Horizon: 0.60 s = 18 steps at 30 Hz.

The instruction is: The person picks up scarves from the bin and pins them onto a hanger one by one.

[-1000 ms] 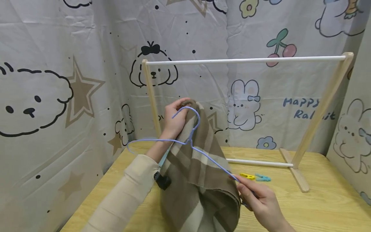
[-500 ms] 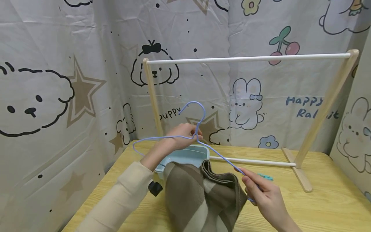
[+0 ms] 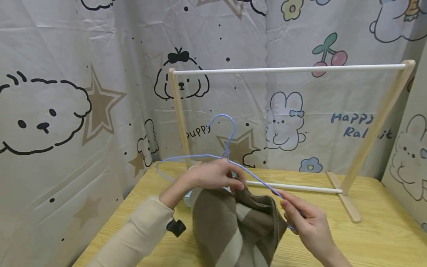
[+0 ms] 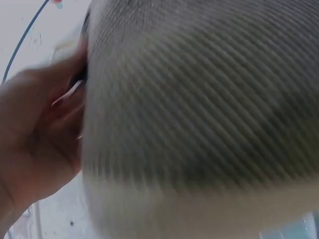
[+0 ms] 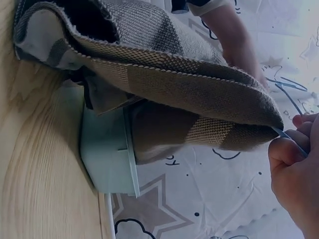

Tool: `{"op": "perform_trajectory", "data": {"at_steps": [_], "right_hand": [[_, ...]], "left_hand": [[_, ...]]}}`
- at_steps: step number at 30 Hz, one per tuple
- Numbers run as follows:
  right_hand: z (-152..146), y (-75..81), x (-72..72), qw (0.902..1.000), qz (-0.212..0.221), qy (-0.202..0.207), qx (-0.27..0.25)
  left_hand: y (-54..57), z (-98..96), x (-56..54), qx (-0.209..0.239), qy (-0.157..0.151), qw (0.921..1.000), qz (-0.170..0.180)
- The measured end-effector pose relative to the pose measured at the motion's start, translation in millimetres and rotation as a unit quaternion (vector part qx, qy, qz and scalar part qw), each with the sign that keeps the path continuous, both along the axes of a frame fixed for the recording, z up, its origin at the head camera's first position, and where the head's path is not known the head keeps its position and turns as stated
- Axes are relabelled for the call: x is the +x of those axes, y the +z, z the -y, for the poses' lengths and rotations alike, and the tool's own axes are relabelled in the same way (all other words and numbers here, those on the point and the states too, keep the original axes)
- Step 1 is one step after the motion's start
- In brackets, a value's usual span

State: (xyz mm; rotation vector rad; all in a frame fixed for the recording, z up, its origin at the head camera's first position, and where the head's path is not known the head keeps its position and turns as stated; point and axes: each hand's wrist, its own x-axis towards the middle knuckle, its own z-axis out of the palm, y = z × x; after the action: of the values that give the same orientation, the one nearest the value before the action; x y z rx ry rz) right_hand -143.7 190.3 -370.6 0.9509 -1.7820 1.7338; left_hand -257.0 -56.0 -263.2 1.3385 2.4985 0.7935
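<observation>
Grip of the right hand [image 3: 305, 222] is pinching the blue wire hanger [image 3: 227, 149] near one end, thumb and fingers closing on it. Left hand [image 3: 217, 174] is bending over the top edge of the brown-and-grey plaid cloth [image 3: 217, 218], its fingers touching the fabric; cannot tell whether they are pinching it, contact is partly hidden. Cloth is hanging bunched below the hanger, between both hands, one corner meeting the wire just beside the right hand. Hanger hook is pointing up above the left hand. Left wrist is wearing a black device [image 3: 176, 227] by a cream sleeve [image 3: 133, 233]. Pale blue tub [image 5: 107, 149] is sitting on the tabletop [image 3: 383, 237], mostly hidden by cloth and left hand in the head view. Farther back, a wooden rack with white bars [image 3: 290, 69] is standing before a cartoon-print curtain [image 3: 233, 40].
</observation>
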Motion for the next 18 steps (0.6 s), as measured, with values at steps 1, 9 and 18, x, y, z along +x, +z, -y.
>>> {"op": "perform_trajectory", "data": {"at_steps": [1, 9, 18], "right_hand": [[2, -0.1, 0.8, 1.0, -0.003, -0.003, 0.004], [22, -2.6, 8.1, 0.9943, -0.035, -0.078, 0.064], [10, 8.9, 1.9, 0.9978, -0.028, -0.059, -0.01]], "left_hand": [[-1.2, -4.9, 0.3, 0.043, 0.018, 0.9985, -0.027], [-8.7, -39.7, 11.7, 0.242, 0.038, 0.9694, 0.011], [-16.8, -26.3, 34.8, -0.1, -0.125, 0.9845, -0.072]]}}
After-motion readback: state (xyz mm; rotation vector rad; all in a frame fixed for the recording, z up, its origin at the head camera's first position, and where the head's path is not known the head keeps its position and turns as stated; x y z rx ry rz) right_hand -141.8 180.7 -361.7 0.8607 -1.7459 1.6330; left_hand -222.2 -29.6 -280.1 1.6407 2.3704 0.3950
